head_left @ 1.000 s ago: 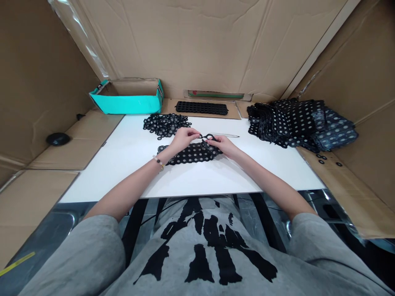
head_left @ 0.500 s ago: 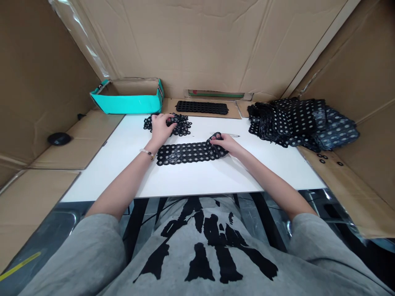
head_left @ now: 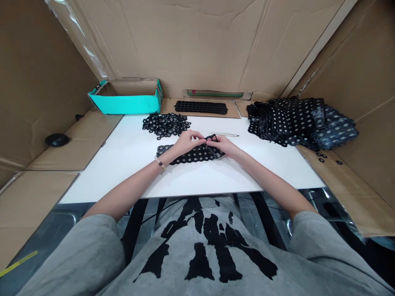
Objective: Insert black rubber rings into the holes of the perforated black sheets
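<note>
My left hand (head_left: 188,142) and my right hand (head_left: 221,146) meet above a strip of black rings with pale centres (head_left: 191,154), which lies on the white table (head_left: 234,176). The right fingers pinch the strip's raised right end. My left fingertips press against a small black ring there, though the hands partly hide it. A beaded bracelet (head_left: 160,163) circles my left wrist. Behind the hands lies a loose heap of black rings (head_left: 166,125). A slim silver pen-like tool (head_left: 225,135) rests just beyond my right hand.
A stack of ring strips (head_left: 300,123) sits at the table's back right. A black perforated tray (head_left: 201,107) lies on cardboard at the back, beside a teal box (head_left: 123,106). Cardboard walls surround the table.
My left hand has come back from the loose heap to the strip and now meets my right hand. The strip's right end is lifted and bunched between them.
</note>
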Demonstrator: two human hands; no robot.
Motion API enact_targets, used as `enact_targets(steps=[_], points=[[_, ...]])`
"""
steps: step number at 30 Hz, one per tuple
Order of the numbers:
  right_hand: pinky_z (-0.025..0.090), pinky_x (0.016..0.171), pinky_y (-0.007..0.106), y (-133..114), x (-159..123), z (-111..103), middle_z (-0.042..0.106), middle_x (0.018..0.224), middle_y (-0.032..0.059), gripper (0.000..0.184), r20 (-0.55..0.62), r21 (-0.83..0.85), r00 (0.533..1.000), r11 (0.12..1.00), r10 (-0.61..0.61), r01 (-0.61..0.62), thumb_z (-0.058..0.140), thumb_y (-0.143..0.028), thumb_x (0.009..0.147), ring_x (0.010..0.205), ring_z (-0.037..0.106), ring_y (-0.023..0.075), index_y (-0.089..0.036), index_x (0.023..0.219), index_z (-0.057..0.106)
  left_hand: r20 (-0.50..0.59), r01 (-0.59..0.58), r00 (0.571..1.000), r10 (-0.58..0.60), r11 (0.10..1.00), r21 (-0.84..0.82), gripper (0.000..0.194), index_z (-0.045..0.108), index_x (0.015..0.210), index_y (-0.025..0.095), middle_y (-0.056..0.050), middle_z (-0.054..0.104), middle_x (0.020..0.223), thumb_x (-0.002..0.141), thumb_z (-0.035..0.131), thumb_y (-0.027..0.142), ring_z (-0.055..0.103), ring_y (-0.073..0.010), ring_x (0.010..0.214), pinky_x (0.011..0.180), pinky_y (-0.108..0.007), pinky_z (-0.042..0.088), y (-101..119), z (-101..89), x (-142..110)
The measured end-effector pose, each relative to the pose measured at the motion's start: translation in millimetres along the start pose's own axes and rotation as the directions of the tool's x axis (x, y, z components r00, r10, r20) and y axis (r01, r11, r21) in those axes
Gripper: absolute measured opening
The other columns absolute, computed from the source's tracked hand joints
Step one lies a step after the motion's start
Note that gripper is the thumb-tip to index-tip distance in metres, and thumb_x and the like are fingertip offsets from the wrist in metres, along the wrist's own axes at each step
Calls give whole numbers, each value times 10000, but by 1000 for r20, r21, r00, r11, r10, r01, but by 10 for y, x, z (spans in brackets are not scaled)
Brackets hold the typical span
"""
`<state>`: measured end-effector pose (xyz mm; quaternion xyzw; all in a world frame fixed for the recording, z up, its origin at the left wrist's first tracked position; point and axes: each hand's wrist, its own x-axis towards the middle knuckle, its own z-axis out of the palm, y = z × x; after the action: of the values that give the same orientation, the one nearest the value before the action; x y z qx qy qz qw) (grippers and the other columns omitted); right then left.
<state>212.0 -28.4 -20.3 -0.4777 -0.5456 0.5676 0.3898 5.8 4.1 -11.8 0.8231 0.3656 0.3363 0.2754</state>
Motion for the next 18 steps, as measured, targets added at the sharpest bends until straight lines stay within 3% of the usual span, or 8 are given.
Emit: enact_targets(steps=[5, 10, 12, 14, 16, 18], points=[[458, 748, 311, 9, -4, -14, 701, 745, 3, 438, -4, -57, 1000, 998, -18, 18, 852, -554, 588, 753, 584, 168, -189, 765, 686, 64, 71, 996, -64, 991, -117, 235, 817, 874, 188, -58, 797, 876, 788, 766, 401, 668, -193, 767, 721, -312, 501, 2, -42, 13], [445, 744, 294, 52, 46, 6, 666, 766, -18, 449, -17, -12, 998, 998, -59, 59, 834, -563, 617, 766, 567, 156, -197, 806, 655, 11, 131, 991, -131, 983, -129, 197, 827, 861, 178, -56, 782, 811, 763, 762, 337, 641, -189, 695, 696, -322, 489, -147, -80, 93], [445, 730, 289, 68, 66, 22, 640, 762, -30, 444, -48, 22, 997, 997, -66, 68, 835, -550, 615, 763, 564, 154, -207, 806, 628, -66, 156, 984, -166, 979, -128, 168, 816, 840, 176, -58, 778, 820, 758, 762, 312, 652, -199, 718, 727, -330, 498, -258, -153, 151], [457, 719, 294, 71, 73, 23, 627, 773, -34, 435, -95, 42, 995, 998, -40, 44, 841, -523, 606, 767, 573, 159, -216, 806, 607, -215, 184, 955, -206, 976, -119, 130, 796, 846, 173, -65, 779, 867, 778, 728, 259, 674, -209, 780, 782, -335, 512, -386, -278, 196], [478, 718, 307, 57, 69, 4, 630, 797, -31, 410, -142, 53, 990, 999, 10, -2, 835, -491, 613, 779, 587, 167, -221, 821, 607, -399, 222, 885, -241, 970, -95, 132, 774, 891, 174, -71, 773, 913, 805, 678, 204, 682, -212, 837, 829, -340, 515, -522, -445, 208], [494, 719, 320, 34, 61, -24, 634, 800, -26, 378, -196, 59, 979, 997, 54, -43, 822, -470, 626, 781, 590, 173, -222, 821, 613, -516, 273, 819, -251, 961, -35, 135, 749, 918, 186, -67, 760, 928, 809, 671, 179, 671, -222, 876, 870, -358, 510, -651, -616, 182]])
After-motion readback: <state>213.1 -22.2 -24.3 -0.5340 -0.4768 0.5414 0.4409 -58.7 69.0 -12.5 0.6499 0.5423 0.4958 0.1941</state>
